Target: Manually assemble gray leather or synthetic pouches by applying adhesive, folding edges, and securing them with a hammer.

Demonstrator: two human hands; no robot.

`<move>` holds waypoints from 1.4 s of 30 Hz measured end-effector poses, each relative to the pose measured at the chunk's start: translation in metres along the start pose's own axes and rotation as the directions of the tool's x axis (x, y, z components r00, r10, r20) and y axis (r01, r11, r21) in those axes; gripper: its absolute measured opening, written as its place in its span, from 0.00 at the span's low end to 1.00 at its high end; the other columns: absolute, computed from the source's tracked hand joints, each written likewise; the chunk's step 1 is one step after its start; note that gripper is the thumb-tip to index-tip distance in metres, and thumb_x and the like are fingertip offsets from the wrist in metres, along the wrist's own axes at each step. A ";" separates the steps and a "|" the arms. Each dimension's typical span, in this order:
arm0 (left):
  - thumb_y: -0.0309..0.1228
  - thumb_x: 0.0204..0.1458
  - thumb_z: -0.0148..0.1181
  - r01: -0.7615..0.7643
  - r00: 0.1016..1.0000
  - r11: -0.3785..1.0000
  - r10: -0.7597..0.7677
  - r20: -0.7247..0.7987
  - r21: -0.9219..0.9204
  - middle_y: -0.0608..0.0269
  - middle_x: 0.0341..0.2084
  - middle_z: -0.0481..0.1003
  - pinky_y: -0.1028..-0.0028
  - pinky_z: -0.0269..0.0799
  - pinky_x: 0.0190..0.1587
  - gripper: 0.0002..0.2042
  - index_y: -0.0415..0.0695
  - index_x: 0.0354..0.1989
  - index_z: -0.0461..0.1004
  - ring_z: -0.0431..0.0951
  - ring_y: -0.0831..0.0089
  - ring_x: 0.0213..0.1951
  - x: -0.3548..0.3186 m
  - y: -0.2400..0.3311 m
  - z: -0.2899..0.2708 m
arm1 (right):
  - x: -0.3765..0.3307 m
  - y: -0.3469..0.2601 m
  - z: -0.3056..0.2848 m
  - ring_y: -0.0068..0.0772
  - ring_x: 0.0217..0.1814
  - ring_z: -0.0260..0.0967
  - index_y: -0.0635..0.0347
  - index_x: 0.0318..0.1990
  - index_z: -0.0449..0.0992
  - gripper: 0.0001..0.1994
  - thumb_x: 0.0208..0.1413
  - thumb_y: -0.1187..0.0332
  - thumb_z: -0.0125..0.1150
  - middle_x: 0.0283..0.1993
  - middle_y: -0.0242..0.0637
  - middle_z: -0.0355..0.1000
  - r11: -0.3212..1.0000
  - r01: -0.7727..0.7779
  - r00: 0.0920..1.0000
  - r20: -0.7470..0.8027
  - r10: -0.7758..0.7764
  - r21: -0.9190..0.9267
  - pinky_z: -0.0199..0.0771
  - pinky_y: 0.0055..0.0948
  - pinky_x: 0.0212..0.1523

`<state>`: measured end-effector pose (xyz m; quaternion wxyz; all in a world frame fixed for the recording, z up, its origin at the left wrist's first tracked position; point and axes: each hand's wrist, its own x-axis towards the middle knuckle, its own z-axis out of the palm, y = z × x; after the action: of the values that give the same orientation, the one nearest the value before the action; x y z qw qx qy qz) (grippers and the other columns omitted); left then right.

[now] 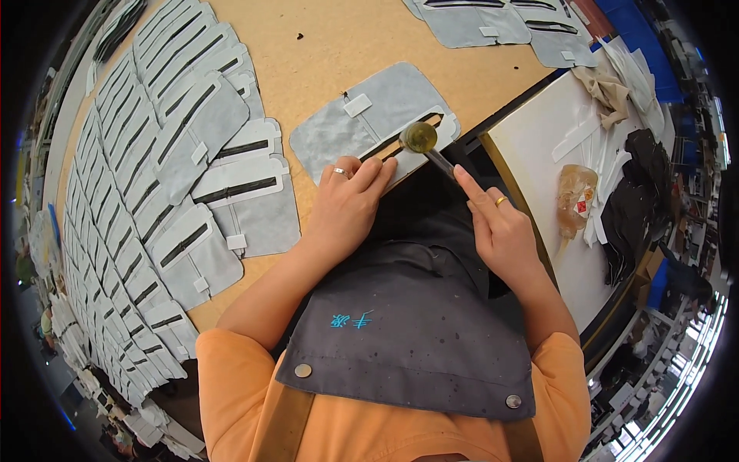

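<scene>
A wooden table [323,54] carries long overlapping rows of grey fabric pieces [131,200], each with a white-edged dark slot, spread across its left side. A second, white table [539,162] stands to the right, bearing a crumpled plastic bag [576,199] and dark scraps. At the near edge of the wooden table lies one grey fabric panel [369,123]. The left hand [348,206], fingers flat and open, presses down on the panel's white-edged slot. The right hand [502,231] is closed around the handle of a small mallet [422,138], forefinger stretched along it, its round yellowish head resting on the slot just beside the left fingertips.
</scene>
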<state>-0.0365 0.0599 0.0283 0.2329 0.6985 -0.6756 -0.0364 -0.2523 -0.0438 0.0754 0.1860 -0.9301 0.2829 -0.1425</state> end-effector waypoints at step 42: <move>0.25 0.44 0.61 -0.188 0.981 0.982 0.189 0.034 -0.019 0.64 0.44 0.71 0.67 0.65 0.45 0.21 0.40 0.50 0.73 0.71 0.66 0.43 -0.002 -0.026 -0.007 | 0.004 -0.028 -0.008 0.34 0.18 0.59 0.44 0.67 0.62 0.30 0.56 0.78 0.53 0.24 0.36 0.59 0.991 -0.126 0.991 0.041 0.127 -0.041 0.66 0.33 0.20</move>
<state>-0.0104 0.0633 0.0242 0.2286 0.6288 -0.7425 -0.0321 -0.2389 -0.0267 0.0946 0.1831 -0.9166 0.3397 -0.1048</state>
